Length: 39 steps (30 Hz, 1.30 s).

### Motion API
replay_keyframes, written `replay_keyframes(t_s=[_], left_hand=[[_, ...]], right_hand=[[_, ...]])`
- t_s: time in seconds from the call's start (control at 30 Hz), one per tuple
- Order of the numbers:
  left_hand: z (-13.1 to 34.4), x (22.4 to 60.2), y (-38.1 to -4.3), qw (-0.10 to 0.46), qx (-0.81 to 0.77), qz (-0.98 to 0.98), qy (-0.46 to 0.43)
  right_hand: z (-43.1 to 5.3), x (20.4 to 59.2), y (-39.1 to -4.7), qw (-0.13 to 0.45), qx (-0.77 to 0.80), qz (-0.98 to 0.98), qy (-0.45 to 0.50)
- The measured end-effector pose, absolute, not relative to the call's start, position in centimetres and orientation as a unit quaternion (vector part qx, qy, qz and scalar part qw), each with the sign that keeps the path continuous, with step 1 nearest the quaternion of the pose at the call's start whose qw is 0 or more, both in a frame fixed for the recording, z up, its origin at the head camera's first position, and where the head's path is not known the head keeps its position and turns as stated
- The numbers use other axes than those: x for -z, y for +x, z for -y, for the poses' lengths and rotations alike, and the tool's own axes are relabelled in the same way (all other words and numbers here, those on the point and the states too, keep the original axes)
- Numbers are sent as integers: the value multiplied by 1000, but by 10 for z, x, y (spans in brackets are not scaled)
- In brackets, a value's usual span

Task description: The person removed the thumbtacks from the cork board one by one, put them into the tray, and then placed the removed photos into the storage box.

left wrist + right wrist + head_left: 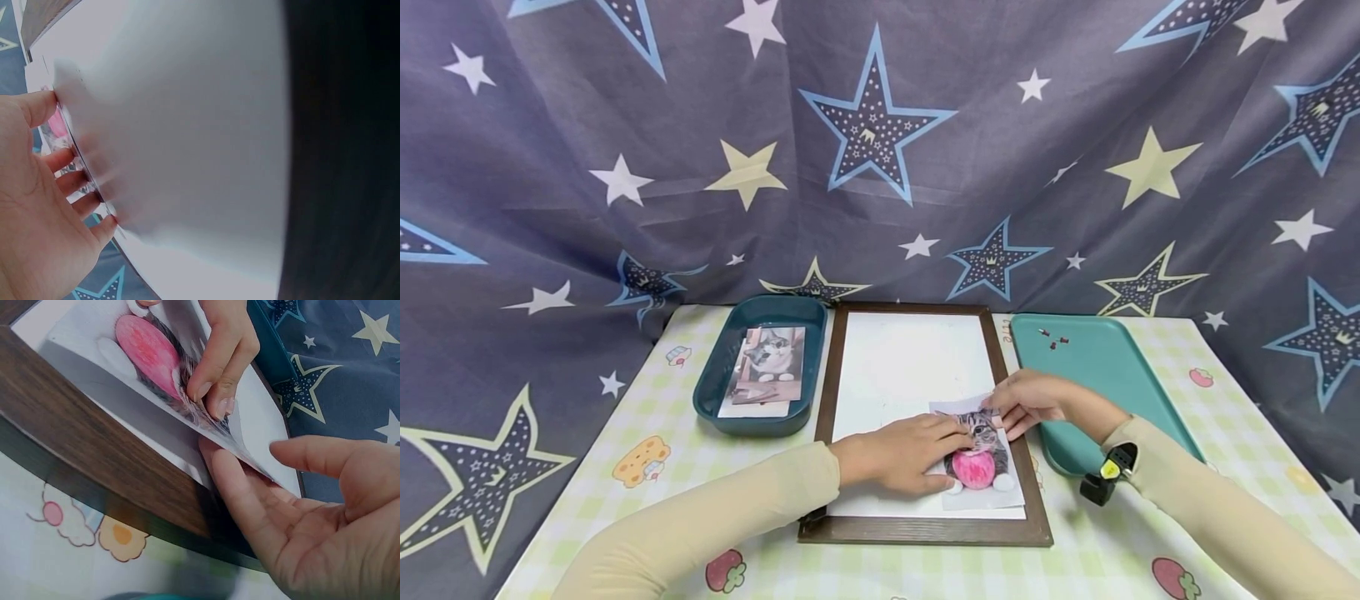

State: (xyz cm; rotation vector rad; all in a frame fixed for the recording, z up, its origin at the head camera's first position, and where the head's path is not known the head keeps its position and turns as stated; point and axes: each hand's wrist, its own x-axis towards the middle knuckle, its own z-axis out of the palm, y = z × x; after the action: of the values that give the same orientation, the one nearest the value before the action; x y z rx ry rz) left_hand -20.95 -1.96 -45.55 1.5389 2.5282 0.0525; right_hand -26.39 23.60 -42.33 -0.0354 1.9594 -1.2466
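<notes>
A cat photo print (974, 471) with a bright pink ball lies at the lower right of a white board (895, 358) in a brown wooden frame. My left hand (912, 454) rests on the print, its fingers extended and fingertips pressing the picture. At the print's right edge is my right hand (1033, 400). In the right wrist view, the fingers of that hand (312, 519) reach beneath the raised edge of the print, while the thumb stands apart above it. The left wrist view shows the left hand (44, 206) from its palm side, with fingertips down.
To the left, a dark teal tray (706, 400) holds several photo prints, a cat picture (775, 354) on top. On the right, a green tray (1105, 358) bears a few small red pins (1054, 344). A star-patterned curtain (880, 167) hangs behind the table.
</notes>
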Motion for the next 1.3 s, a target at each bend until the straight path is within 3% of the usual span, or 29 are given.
replay_keyframes(t_s=[1.03,1.3], left_hand=[[20,458,-211,91,-63,-855,507],[19,451,-216,63,-90,-853,509]], right_hand=[[-245,434,-268,440,536,-720,-40],[-245,434,-268,434,534,-725,-40]])
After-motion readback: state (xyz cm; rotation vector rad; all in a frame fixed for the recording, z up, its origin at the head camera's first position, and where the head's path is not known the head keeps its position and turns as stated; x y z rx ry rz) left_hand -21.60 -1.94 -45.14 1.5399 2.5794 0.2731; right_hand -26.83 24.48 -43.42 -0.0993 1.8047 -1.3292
